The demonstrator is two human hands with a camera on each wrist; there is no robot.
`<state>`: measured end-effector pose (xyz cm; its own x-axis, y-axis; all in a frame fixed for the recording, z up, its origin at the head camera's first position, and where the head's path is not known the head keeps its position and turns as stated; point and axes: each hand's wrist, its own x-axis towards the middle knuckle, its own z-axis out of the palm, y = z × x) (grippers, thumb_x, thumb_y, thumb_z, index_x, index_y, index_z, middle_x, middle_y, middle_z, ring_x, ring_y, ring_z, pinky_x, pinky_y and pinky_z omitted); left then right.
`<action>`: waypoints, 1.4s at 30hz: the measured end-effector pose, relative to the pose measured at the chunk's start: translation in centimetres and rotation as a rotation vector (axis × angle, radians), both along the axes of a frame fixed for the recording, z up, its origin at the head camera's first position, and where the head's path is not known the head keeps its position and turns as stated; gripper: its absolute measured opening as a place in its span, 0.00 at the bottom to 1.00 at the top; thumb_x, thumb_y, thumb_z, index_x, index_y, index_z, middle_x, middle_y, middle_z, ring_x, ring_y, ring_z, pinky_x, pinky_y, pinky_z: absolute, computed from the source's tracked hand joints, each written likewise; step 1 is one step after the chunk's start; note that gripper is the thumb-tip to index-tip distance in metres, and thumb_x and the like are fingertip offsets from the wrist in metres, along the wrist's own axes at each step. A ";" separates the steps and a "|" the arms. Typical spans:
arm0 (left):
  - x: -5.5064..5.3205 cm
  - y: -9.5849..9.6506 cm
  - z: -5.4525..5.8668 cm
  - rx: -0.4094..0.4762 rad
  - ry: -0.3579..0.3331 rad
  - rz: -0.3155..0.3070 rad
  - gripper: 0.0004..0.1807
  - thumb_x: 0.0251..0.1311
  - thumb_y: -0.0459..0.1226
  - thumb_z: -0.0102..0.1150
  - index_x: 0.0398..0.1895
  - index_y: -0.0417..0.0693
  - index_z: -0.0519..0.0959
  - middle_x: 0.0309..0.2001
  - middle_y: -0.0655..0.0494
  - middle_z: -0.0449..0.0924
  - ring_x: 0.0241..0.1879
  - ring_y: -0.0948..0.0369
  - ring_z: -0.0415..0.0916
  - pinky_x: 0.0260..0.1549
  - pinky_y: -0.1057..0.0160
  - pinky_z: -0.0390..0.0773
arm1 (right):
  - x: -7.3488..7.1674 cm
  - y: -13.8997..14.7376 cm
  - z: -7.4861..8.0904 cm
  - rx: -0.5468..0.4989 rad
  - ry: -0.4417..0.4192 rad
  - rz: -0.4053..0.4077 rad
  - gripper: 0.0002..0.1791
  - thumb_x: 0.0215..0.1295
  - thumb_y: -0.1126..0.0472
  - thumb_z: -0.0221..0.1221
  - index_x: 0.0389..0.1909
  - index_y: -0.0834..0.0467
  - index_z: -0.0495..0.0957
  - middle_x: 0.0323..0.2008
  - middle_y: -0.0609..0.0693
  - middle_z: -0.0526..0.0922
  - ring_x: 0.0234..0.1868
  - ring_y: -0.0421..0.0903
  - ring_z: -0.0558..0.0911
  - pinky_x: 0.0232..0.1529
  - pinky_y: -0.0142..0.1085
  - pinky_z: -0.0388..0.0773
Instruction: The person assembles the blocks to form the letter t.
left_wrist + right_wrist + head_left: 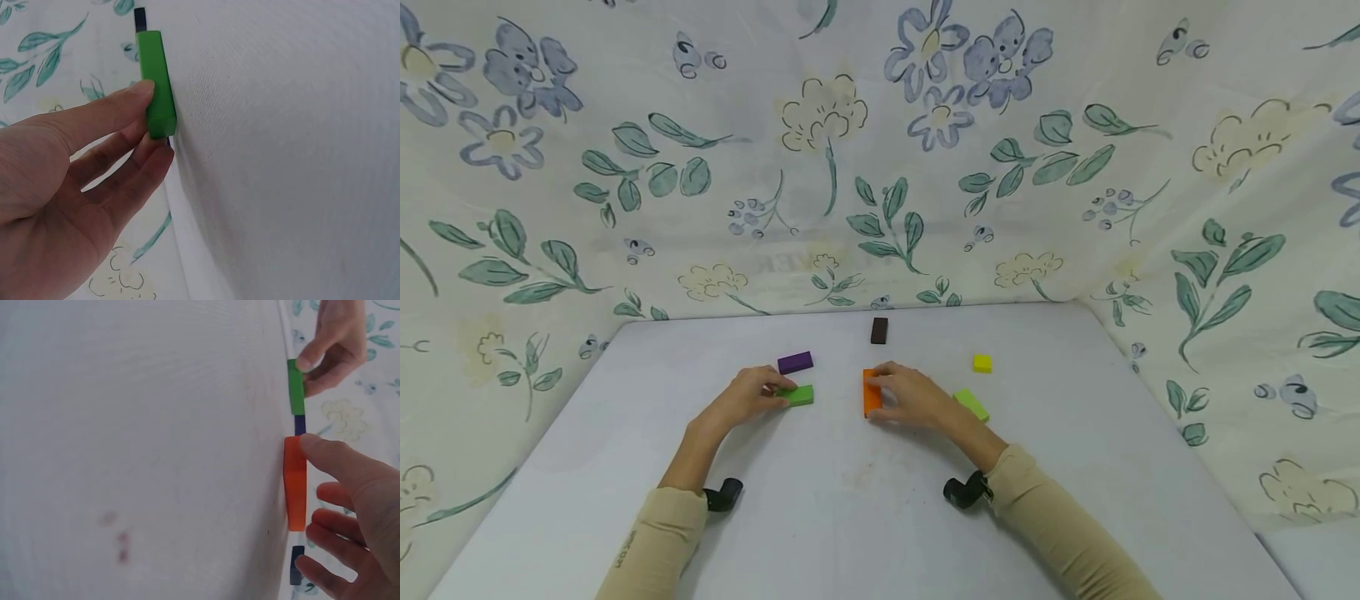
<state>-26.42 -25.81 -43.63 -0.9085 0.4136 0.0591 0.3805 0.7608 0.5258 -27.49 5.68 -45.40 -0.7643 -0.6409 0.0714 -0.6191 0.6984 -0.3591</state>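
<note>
In the head view my left hand pinches the near-left end of a green block, thumb on one side and fingertips on the other. The left wrist view shows this green block large. My right hand holds an orange block, its thumb at the near end and fingers reaching over toward the far end. From the right wrist, the thumb touches one end of the orange block, with fingers spread along its length. Just beyond the green block lies a purple block.
A dark brown block lies farther back. To the right are a yellow block and a lime-green block, the latter close by the right wrist. Flowered cloth hangs behind and beside the white table.
</note>
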 end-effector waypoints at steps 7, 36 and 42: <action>0.0 0.1 0.0 -0.006 -0.001 0.003 0.13 0.57 0.29 0.66 0.47 0.37 0.84 0.44 0.44 0.84 0.45 0.50 0.79 0.46 0.51 0.81 | 0.0 0.0 0.0 0.024 0.006 0.009 0.30 0.62 0.45 0.65 0.62 0.55 0.77 0.64 0.53 0.74 0.62 0.49 0.76 0.64 0.44 0.74; 0.0 -0.2 0.1 0.011 -0.022 -0.056 0.17 0.55 0.27 0.67 0.49 0.35 0.82 0.45 0.44 0.82 0.45 0.51 0.78 0.48 0.52 0.81 | 0.2 -0.2 0.2 -0.021 -0.062 -0.018 0.26 0.61 0.49 0.66 0.60 0.52 0.79 0.59 0.52 0.76 0.56 0.48 0.77 0.61 0.44 0.75; -0.2 -0.4 -0.3 0.025 -0.008 -0.071 0.17 0.54 0.27 0.67 0.49 0.35 0.83 0.45 0.43 0.83 0.44 0.51 0.78 0.47 0.52 0.82 | 0.2 -0.4 0.2 -0.011 -0.069 -0.020 0.26 0.62 0.49 0.66 0.60 0.50 0.79 0.57 0.52 0.77 0.54 0.47 0.76 0.59 0.44 0.76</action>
